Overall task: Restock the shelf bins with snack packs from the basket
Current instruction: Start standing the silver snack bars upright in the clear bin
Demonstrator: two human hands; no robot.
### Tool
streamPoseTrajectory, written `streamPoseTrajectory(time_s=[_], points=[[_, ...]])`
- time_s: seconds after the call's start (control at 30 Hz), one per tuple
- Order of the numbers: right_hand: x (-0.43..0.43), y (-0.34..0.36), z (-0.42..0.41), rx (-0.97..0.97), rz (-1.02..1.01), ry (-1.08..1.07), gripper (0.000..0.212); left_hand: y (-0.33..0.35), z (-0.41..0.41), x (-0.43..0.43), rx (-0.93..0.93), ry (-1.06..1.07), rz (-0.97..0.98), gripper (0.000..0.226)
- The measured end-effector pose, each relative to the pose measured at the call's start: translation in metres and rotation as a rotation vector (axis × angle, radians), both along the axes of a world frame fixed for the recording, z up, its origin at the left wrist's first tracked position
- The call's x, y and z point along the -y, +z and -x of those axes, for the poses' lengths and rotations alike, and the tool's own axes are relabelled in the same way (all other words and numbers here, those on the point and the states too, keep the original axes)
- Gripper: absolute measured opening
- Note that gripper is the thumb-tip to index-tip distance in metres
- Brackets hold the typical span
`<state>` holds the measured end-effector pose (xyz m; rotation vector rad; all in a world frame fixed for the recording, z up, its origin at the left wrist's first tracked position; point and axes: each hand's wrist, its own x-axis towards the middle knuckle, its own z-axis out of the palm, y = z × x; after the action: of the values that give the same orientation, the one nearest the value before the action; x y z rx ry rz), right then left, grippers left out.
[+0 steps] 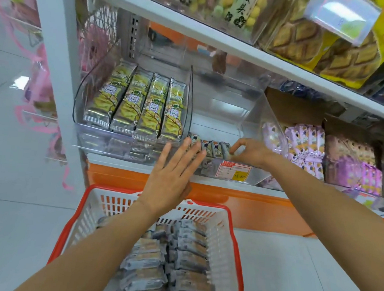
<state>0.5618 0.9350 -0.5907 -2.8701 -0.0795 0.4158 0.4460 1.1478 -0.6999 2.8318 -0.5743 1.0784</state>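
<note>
A shop aisle with a pale tiled floor; a white shelf (216, 37) with an orange front strip carries clear bins of wrapped snacks.

Head view: the left-hand bin (89, 136) looks full, with yellow packs (139, 100) standing in close rows. The middle bin (271, 119) is mostly bare, with only a short row of grey-and-brown snack packs (213, 148) standing at its front edge, above a price tag (233, 170). The left hand (173, 166) has its grip spread, flat fingers laid against the left end of that row. The right hand (252, 150) has its grip curled, pinching the pack at the row's right end. Below, the red-rimmed basket (67, 227) holds many more of the same packs (187, 258), stacked in layers.

As I judge it, restocking this bin has barely begun. One row is being squared up, the whole depth behind it waits to be filled, and most of the basket's load is not yet shelved.
</note>
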Motion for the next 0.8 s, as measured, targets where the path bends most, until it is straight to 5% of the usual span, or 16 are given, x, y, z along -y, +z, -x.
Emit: streamPoseTrajectory(time_s=[0.3, 0.53, 0.7, 0.8], points=[[0.003, 0.008, 0.006, -0.088, -0.108, -0.025, 0.019, 0.003, 0.004, 0.001, -0.057, 0.009, -0.004, 0.073], [0.003, 0.019, 0.034, 0.184, -0.403, -0.105, 0.015, 0.011, 0.015, 0.005, -0.121, 0.046, -0.001, 0.088], [-0.003, 0.015, 0.082, 0.387, -0.696, 0.059, 0.015, 0.001, 0.032, 0.010, -0.168, 0.046, -0.021, 0.069], [-0.004, -0.005, 0.114, 0.504, -0.682, 0.174, 0.016, -0.011, 0.044, 0.012, -0.206, 0.014, -0.014, 0.061]])
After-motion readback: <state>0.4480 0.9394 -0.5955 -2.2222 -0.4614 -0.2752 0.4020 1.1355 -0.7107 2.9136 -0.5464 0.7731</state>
